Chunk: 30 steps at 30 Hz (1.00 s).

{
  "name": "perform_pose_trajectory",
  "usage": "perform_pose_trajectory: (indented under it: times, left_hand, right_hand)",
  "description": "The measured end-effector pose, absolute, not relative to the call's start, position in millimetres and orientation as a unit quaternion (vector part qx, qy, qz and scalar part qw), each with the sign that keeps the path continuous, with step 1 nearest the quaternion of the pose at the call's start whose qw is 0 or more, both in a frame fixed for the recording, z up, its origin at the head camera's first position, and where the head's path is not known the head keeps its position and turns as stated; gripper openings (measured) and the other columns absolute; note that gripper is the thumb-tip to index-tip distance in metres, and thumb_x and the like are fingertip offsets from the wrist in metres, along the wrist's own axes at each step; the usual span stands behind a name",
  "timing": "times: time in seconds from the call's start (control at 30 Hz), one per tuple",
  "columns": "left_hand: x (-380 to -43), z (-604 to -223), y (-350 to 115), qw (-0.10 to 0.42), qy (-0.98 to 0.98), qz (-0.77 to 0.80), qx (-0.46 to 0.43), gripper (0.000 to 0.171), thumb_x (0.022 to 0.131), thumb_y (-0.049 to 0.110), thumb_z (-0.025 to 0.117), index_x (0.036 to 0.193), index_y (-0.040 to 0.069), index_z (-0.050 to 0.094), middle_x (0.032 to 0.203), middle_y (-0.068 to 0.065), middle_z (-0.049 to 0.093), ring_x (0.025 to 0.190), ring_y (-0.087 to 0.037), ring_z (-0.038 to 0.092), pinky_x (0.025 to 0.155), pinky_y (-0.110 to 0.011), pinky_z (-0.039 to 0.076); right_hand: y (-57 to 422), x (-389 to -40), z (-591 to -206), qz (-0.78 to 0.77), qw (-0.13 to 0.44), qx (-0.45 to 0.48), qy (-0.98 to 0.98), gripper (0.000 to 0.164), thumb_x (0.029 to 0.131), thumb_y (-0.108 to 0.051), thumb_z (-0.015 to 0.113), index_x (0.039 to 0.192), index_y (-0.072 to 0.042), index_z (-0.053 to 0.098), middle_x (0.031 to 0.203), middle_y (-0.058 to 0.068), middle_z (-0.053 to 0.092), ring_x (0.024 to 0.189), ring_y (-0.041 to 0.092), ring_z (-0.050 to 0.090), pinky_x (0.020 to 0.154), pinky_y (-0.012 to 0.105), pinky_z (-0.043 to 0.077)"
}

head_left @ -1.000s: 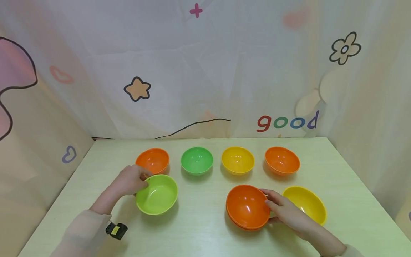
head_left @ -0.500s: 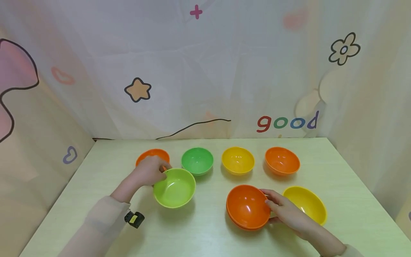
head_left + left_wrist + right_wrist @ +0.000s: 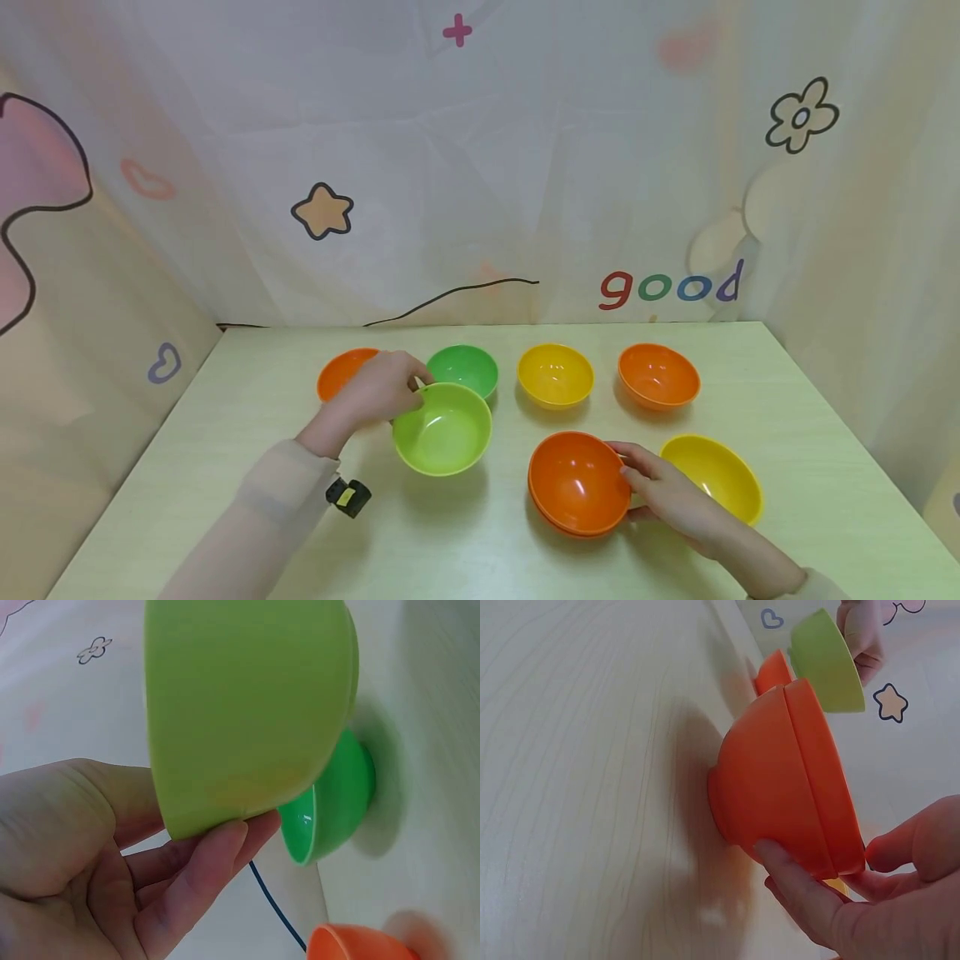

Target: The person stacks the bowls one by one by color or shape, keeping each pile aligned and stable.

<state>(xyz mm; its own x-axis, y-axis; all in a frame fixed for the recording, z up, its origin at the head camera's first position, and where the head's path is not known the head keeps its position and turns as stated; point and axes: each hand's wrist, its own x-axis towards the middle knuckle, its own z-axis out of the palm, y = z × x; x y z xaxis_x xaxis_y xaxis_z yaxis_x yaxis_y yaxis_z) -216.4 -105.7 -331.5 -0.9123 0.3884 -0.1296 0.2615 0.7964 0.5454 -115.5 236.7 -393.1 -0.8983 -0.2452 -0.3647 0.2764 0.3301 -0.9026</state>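
Observation:
My left hand [image 3: 378, 389] pinches the rim of a lime-green bowl [image 3: 444, 433] and holds it raised over the table, its shadow below. In the left wrist view, thumb and fingers grip the wall of that lime bowl [image 3: 247, 712]. Two nested orange bowls [image 3: 577, 485] sit at the right front; my right hand [image 3: 667, 496] holds them at their right side. The right wrist view shows the orange stack [image 3: 780, 780] with its base on the table, thumb at the upper rim and fingers underneath. The lime bowl partly covers a green bowl [image 3: 468, 367] behind it.
Along the back of the table [image 3: 262, 500] stand an orange bowl [image 3: 341, 375], partly behind my left hand, a yellow bowl [image 3: 555, 377] and another orange bowl [image 3: 658, 377]. A second yellow bowl [image 3: 716, 475] lies beyond my right hand. A printed curtain [image 3: 450, 167] hangs behind.
My left hand has carried the lime-green bowl rightward and slightly back, from in front of the left orange bowl to in front of the green one. My right hand and the orange stack stay put.

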Motion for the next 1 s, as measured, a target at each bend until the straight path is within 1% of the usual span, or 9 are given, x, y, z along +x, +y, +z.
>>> perform_pose_trajectory:
  times: [0.2, 0.37, 0.47, 0.63, 0.83, 1.0]
  left_hand:
    - [-218.6, -327.6, -87.9, 0.123, 0.943, 0.250, 0.183, 0.029, 0.079, -0.003, 0.058, 0.107, 0.002, 0.067, 0.087, -0.012, 0.065, 0.052, -0.015, 0.057, 0.045, -0.021, 0.051]
    - [-221.0, -325.7, -76.4, 0.114, 0.944, 0.240, 0.195, 0.028, 0.079, -0.003, 0.058, 0.105, 0.003, 0.068, 0.086, -0.011, 0.065, 0.051, -0.014, 0.058, 0.043, -0.021, 0.050]
    - [-221.3, -323.9, -70.4, 0.100, 0.945, 0.230, 0.209, 0.028, 0.079, -0.002, 0.059, 0.104, 0.004, 0.069, 0.083, -0.009, 0.065, 0.052, -0.013, 0.057, 0.044, -0.020, 0.049]
    - [-220.1, -320.8, -62.1, 0.096, 0.946, 0.219, 0.217, 0.028, 0.078, -0.001, 0.060, 0.103, 0.006, 0.070, 0.083, -0.009, 0.066, 0.055, -0.014, 0.057, 0.044, -0.020, 0.049]
    - [-220.2, -318.6, -53.4, 0.077, 0.948, 0.198, 0.237, 0.028, 0.076, -0.001, 0.060, 0.100, 0.008, 0.072, 0.083, -0.006, 0.067, 0.066, -0.016, 0.056, 0.051, -0.021, 0.047]
    - [-220.6, -317.0, -46.0, 0.072, 0.944, 0.197, 0.253, 0.028, 0.075, -0.001, 0.060, 0.097, 0.010, 0.073, 0.082, -0.004, 0.067, 0.068, -0.015, 0.056, 0.052, -0.020, 0.045]
  right_hand:
    - [236.6, -116.1, -392.8, -0.578, 0.225, 0.010, 0.784, 0.044, 0.099, -0.014, 0.035, 0.141, -0.004, 0.030, 0.140, 0.025, 0.033, 0.103, 0.026, 0.054, 0.079, 0.040, 0.055]
    - [236.5, -116.3, -393.3, -0.576, 0.226, 0.017, 0.785, 0.044, 0.098, -0.013, 0.036, 0.141, -0.004, 0.031, 0.140, 0.025, 0.033, 0.102, 0.025, 0.055, 0.079, 0.039, 0.055]
    - [236.0, -116.2, -393.2, -0.576, 0.227, 0.021, 0.785, 0.044, 0.098, -0.014, 0.036, 0.141, -0.005, 0.031, 0.141, 0.025, 0.032, 0.101, 0.025, 0.055, 0.079, 0.039, 0.055]
    - [235.4, -116.3, -393.5, -0.576, 0.228, 0.024, 0.785, 0.043, 0.098, -0.014, 0.036, 0.141, -0.005, 0.031, 0.140, 0.025, 0.033, 0.100, 0.025, 0.056, 0.079, 0.039, 0.055]
    - [234.8, -116.2, -393.9, -0.576, 0.225, 0.028, 0.785, 0.043, 0.098, -0.013, 0.035, 0.140, -0.005, 0.032, 0.140, 0.025, 0.033, 0.101, 0.025, 0.055, 0.078, 0.040, 0.055]
    - [233.8, -115.9, -393.8, -0.574, 0.220, 0.039, 0.788, 0.042, 0.098, -0.012, 0.035, 0.140, -0.006, 0.033, 0.141, 0.024, 0.033, 0.100, 0.025, 0.055, 0.077, 0.039, 0.056]
